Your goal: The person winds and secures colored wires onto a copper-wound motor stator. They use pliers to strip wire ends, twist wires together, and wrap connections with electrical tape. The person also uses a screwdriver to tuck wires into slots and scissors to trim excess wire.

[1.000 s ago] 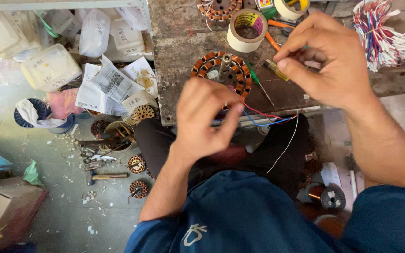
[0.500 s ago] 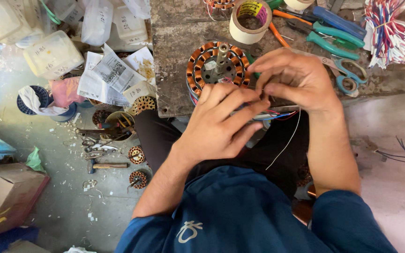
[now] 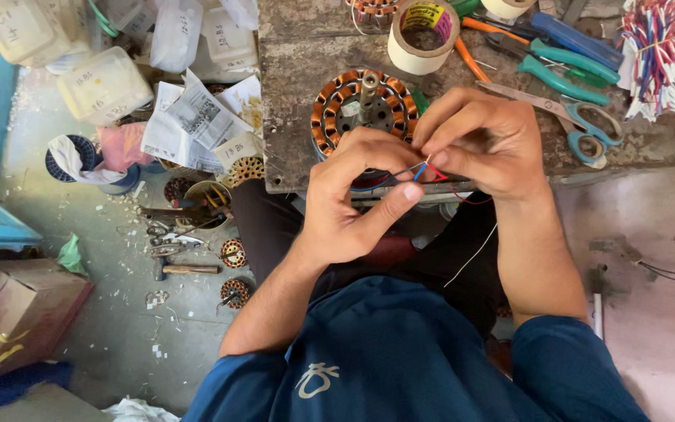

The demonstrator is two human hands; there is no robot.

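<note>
Both forearms are raised from the lap and brought together in front of the chest. The left hand [image 3: 357, 195] is curled, thumb stretched out toward the right. The right hand [image 3: 482, 148] is bent at the wrist, fingertips pinched (thumb against forefinger), and is held touching the left hand's fingers.

Worn wooden bench [image 3: 330, 117] sat over a dusty concrete floor [image 3: 119, 312], cardboard box [image 3: 17, 312] on the left, daylight all over.
</note>
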